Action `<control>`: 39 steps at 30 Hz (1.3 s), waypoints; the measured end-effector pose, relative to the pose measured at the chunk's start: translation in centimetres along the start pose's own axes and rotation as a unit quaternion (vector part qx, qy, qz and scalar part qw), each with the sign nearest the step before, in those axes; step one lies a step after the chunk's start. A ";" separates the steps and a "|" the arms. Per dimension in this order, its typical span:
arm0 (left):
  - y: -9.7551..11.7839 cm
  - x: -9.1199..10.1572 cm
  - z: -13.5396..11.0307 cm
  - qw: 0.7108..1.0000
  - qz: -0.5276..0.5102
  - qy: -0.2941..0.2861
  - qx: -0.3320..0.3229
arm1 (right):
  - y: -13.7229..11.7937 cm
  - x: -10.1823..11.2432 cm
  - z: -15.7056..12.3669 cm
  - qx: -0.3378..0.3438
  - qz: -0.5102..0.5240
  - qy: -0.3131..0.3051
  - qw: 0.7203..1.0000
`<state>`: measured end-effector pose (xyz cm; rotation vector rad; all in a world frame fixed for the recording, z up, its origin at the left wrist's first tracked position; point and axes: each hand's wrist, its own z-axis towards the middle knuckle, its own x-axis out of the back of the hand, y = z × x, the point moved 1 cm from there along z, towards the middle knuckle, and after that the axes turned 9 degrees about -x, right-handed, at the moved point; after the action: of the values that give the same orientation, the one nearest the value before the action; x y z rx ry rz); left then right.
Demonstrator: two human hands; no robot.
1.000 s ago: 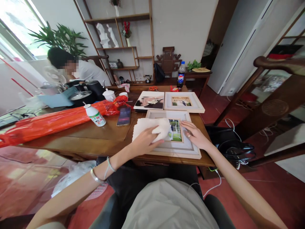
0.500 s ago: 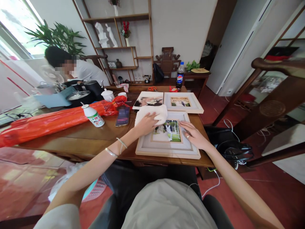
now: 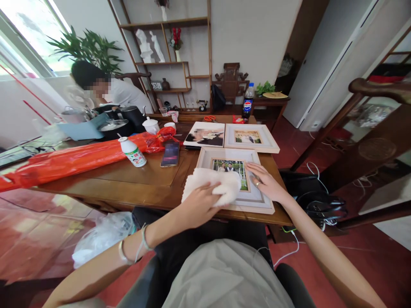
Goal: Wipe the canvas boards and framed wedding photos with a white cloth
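A framed photo [image 3: 205, 159] with a pale wide border lies flat at the front edge of the wooden table. My left hand [image 3: 201, 205] grips a fluffy white cloth [image 3: 202, 179], which is over the frame's lower left part and hides some of the photo. Flat along the right side of the photo rests my right hand [image 3: 265, 182], fingers stretched out and a ring on one of them. Just behind are a second framed photo [image 3: 268, 139] and an unframed-looking photo panel [image 3: 195, 143].
To the left are a phone [image 3: 170, 154], a white bottle with a straw [image 3: 133, 152] and a long red plastic-wrapped bundle [image 3: 80, 156]. A cola bottle [image 3: 248, 101] and orange-handled scissors [image 3: 209, 118] stand farther back. Another person [image 3: 125, 94] sits at the far left.
My left hand has drawn the cloth toward me, from the frame's upper left to its lower left, uncovering the upper photo. My right hand stays on the frame. The view has shifted slightly.
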<state>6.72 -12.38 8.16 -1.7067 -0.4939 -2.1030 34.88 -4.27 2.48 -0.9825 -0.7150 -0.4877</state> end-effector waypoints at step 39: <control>-6.3 -2.2 4.0 0.995 0.084 0.001 0.060 | 0.1 0.1 -0.1 0.005 0.012 0.008 1.000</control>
<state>7.36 -4.77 6.58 -1.6192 -0.4491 -1.9181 35.03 -4.31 2.48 -0.9753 -0.6904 -0.4694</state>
